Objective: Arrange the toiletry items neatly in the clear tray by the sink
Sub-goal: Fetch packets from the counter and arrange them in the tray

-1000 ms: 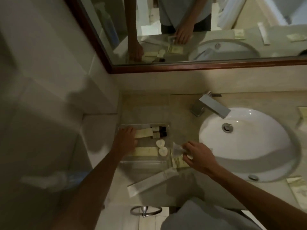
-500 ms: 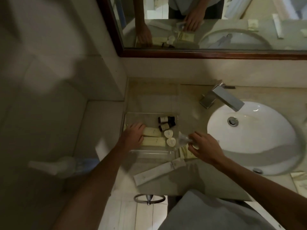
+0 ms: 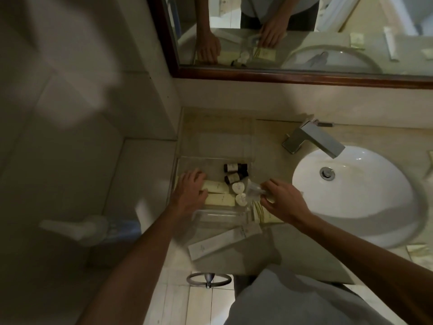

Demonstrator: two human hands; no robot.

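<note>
Clear tray (image 3: 212, 215) sat left of the white sink (image 3: 365, 195), left hand (image 3: 191, 192) lay flat with fingers spread on two pale packets (image 3: 218, 193) in it, right hand (image 3: 284, 199) pinched a clear wrapper (image 3: 254, 191) at the tray's right edge, long box (image 3: 225, 242) lay just outside

Both bare forearms extended forward from bottom of view, converging slightly. Left hand (image 3: 191, 194) laid palm down, fingers spread and lightly curled, fingertips pointed away from body; nothing seen enclosed in its grip. Right hand (image 3: 282, 200) held raised, wrist bent inward toward left hand, thumb and forefingers pinched on small clear item (image 3: 254, 192). Hands kept apart, near each other. Both hands mirrored in glass above.
</note>
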